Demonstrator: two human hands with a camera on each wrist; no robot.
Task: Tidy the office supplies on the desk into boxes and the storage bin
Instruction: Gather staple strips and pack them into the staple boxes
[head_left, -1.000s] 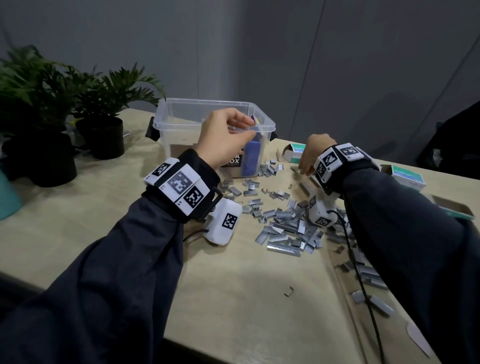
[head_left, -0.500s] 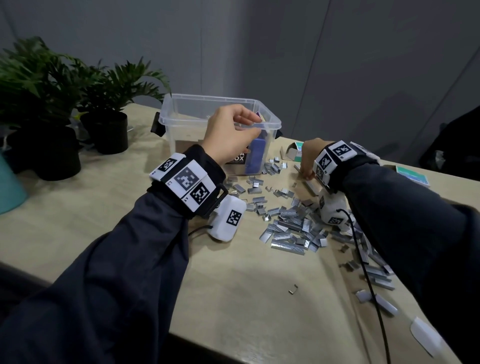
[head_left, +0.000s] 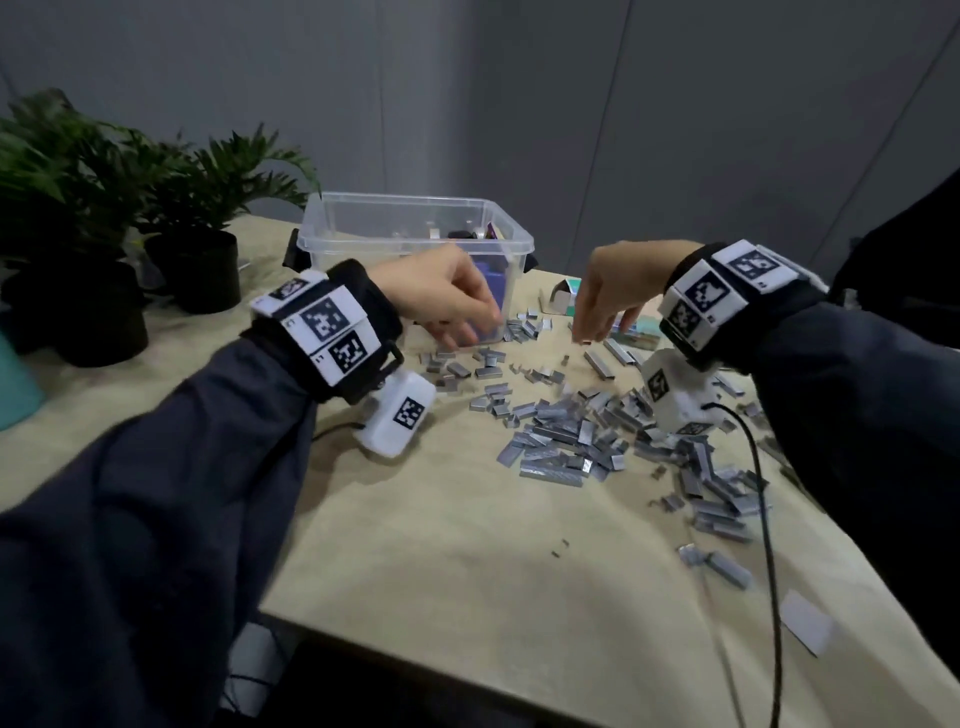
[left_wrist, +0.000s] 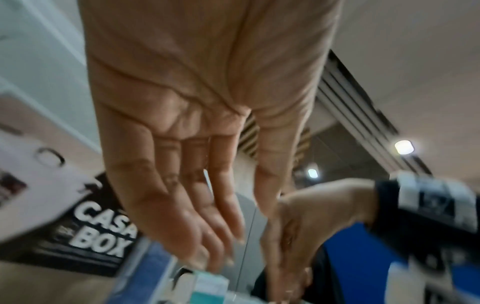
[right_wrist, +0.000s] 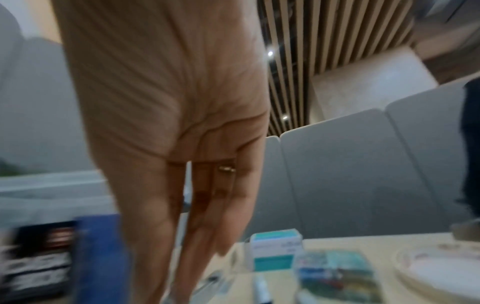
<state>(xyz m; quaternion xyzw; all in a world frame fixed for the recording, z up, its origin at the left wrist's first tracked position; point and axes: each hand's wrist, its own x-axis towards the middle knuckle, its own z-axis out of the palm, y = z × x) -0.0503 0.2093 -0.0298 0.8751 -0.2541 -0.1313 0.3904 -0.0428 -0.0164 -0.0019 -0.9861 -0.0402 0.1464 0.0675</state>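
Well, from the head view my left hand (head_left: 441, 299) covers the near wall of the clear bin (head_left: 415, 234), so its blue contents are half hidden. My right hand (head_left: 613, 296) reaches fingers-down over the staples (head_left: 561, 436), too many and too blurred to count, scattered on the desk (head_left: 467, 571). Two potted plants (head_left: 218, 208) stand at the left. At the left wrist, my fingers (left_wrist: 197, 216) hang straight and apart, holding nothing. At the right wrist, my fingers (right_wrist: 161, 216) point down, loose and empty, beside one small teal box (right_wrist: 276, 250); everything lower smears.

Left hand (head_left: 441, 296) dropped from bin rim (head_left: 415, 241); fingers now loose.
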